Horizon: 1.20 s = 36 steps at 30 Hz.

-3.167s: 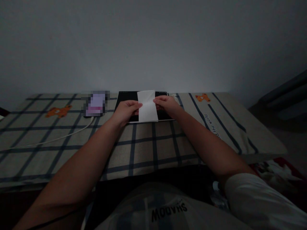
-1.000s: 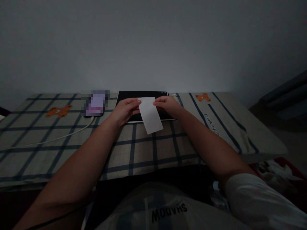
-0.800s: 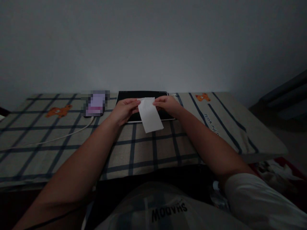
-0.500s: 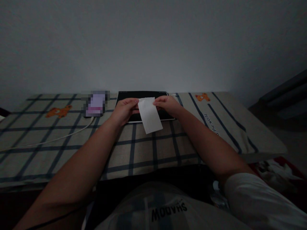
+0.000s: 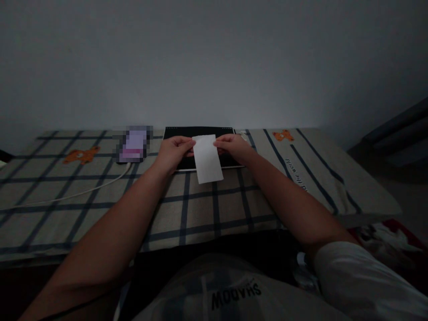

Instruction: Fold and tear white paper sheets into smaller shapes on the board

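A small white sheet of paper [image 5: 207, 161] hangs between my two hands, its lower end toward me. My left hand [image 5: 174, 152] pinches its upper left edge between thumb and fingers. On the opposite edge, my right hand [image 5: 234, 146] grips the paper the same way. Beneath both hands lies a flat black mat [image 5: 200, 131] with a pale border, partly covered by the hands and the paper.
A phone [image 5: 133, 145], blurred out, lies to the left with a white cable [image 5: 107, 183] plugged in. The checked tablecloth [image 5: 197, 218] covers the table, which meets a grey wall [image 5: 214, 62]. Below the table's right end is a red container [image 5: 397, 227] holding crumpled white stuff.
The paper's lower end has swung slightly to the left and up, so it hangs straighter. Both hands keep their grip in nearly the same place.
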### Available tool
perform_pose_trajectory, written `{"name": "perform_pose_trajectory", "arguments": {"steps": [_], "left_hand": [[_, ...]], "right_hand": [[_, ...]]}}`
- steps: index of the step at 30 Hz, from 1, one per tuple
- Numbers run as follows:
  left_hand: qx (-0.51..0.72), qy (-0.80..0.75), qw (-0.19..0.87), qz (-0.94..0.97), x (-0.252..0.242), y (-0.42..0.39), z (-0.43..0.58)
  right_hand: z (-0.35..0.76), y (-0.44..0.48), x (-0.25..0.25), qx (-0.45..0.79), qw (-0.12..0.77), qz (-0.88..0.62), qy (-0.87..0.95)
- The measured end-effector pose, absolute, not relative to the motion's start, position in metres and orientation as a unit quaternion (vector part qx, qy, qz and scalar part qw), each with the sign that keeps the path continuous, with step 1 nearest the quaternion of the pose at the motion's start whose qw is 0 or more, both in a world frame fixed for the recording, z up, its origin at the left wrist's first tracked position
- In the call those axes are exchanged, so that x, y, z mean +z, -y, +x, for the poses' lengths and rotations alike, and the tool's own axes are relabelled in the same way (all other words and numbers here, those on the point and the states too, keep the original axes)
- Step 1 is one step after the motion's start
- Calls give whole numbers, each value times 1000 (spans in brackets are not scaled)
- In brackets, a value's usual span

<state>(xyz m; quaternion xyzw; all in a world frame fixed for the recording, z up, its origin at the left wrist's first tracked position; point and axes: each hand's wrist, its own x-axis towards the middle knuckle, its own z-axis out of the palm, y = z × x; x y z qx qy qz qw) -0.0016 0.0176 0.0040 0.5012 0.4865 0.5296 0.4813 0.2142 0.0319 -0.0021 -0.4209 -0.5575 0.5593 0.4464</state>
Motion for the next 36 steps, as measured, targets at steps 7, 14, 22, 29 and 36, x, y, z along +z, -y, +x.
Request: {"name": "perform_pose_trajectory", "arguments": {"steps": [7,14,22,29,36], "left_hand": [[528,-490,477,504,2,-18,-1],[519,-486,488,507,1,-18,-1],[511,-475,496,517,-1,-20,-3],[506,-480,482,531,2,-16,-1],[499,-475,502,524,2,-16,-1]], "right_hand": [[214,-29,2,569,439,-430,547],[214,-30,1,572,440,-424,547],[213,-32,-1,553,454,-439,544],[214,-31,0,554,456,-437,543],[217,-37,-6,532,470,-429,559]]}}
